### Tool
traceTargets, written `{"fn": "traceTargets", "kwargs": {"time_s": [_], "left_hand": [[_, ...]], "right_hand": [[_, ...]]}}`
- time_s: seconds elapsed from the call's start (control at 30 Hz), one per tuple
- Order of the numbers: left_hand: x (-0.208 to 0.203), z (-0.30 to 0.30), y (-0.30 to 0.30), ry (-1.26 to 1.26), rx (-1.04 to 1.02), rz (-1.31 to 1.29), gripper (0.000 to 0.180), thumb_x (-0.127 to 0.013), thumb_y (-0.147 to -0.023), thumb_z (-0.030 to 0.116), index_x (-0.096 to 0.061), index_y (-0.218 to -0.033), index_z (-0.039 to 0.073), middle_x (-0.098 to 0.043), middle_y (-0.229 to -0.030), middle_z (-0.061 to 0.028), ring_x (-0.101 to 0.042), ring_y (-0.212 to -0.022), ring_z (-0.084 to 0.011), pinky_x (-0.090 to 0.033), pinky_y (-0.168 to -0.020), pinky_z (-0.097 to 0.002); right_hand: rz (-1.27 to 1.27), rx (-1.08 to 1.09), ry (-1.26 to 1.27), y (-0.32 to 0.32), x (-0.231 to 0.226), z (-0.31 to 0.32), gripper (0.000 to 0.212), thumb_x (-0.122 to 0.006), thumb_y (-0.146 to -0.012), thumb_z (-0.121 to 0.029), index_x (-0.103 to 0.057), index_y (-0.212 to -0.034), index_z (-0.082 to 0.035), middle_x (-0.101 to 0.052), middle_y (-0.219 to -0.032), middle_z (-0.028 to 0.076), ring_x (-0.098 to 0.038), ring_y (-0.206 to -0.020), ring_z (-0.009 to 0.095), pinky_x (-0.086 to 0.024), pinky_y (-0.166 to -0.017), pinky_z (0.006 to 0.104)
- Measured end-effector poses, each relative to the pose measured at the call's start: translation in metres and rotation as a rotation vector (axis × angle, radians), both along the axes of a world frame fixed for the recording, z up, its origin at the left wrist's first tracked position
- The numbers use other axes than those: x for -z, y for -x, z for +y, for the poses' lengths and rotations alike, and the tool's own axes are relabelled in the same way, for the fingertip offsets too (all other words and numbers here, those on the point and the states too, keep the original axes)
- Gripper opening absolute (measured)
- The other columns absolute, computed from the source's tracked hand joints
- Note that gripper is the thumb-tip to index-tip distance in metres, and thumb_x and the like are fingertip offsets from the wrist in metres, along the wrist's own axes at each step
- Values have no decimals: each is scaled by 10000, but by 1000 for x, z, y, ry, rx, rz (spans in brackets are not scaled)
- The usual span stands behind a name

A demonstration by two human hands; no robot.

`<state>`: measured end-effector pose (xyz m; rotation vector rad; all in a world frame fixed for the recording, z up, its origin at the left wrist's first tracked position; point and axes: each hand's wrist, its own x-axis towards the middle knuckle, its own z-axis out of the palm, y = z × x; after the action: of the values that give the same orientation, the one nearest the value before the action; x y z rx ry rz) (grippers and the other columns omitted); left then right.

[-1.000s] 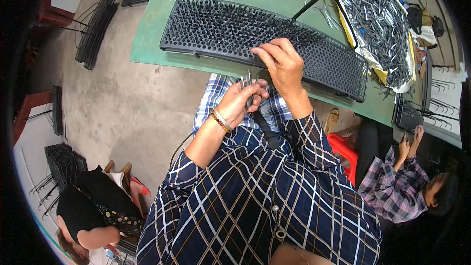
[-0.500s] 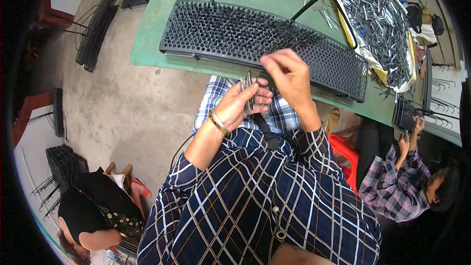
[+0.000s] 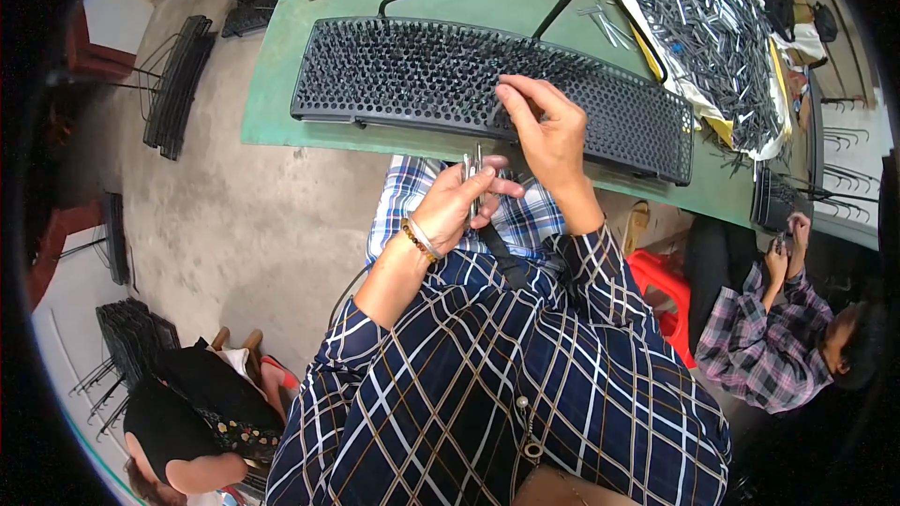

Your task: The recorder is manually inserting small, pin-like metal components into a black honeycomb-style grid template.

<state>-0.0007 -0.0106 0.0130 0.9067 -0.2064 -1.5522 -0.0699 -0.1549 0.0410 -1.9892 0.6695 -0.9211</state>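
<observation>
At the green table (image 3: 267,98)

A black perforated rack (image 3: 647,117) lies along its near edge, dark pegs (image 3: 375,56) crowding the left part. Far right, a sack (image 3: 720,127) brims with loose metal rods (image 3: 703,28). The right hand (image 3: 553,131) pinches over the rack, on what I can't tell; nearer, the left hand (image 3: 452,201) curls around slim metal pins (image 3: 476,176).

In my left fingers (image 3: 506,188), thin grey metal pins (image 3: 479,156) look shiny; at my right fingers (image 3: 536,90), the long black perforated panel (image 3: 647,124) looks matt, like plastic.
</observation>
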Motion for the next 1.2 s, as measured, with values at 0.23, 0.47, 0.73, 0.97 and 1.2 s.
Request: {"fn": "traceTargets", "kwargs": {"time_s": [0.23, 0.47, 0.73, 0.97, 1.2], "left_hand": [[-3, 1, -1, -116, -61, -25, 212, -466, -963, 188, -444, -1108, 35, -633, -920, -164, -414, -596, -69, -325, -455, -172], [3, 2, -1, -72, -100, 133, 183, -466, -962, 168, -540, -1023, 12, -632, -1034, -181, -617, -807, -178, -508, -644, -278], [-1, 6, -2, -53, -36, 121, 232, -451, -967, 176, -542, -1124, 32, -638, -1068, -151, -636, -982, -244, -544, -778, -348], [2, 5, 0, -47, -24, 114, 281, -471, -965, 197, -513, -1178, 19, -630, -1072, -156, -631, -987, -247, -549, -794, -360], [0, 4, -1, -32, -9, 83, 296, -465, -969, 203, -501, -1194, 14, -619, -1091, -147, -624, -992, -229, -550, -786, -349]], "right_hand": [[-84, 26, 184, -6, 10, -1, 127, -665, -822, -66, -676, -929, 1, -661, -810, 99, -609, -658, 132, -468, -576, 238], [-29, -40, 447, -5, 19, -3, 123, -687, -781, -55, -679, -897, -15, -650, -841, 102, -629, -709, 216, -492, -599, 293], [41, 24, 606, 0, 19, 2, 141, -721, -733, -92, -672, -857, -48, -607, -843, 70, -601, -696, 227, -475, -602, 327], [103, -61, 583, 3, 15, 3, 152, -716, -733, -115, -672, -865, -54, -607, -853, 63, -592, -683, 234, -470, -617, 341], [5, -70, 256, 8, 4, 7, 148, -701, -765, -111, -686, -886, -26, -608, -867, 81, -590, -681, 190, -462, -575, 291]]}}
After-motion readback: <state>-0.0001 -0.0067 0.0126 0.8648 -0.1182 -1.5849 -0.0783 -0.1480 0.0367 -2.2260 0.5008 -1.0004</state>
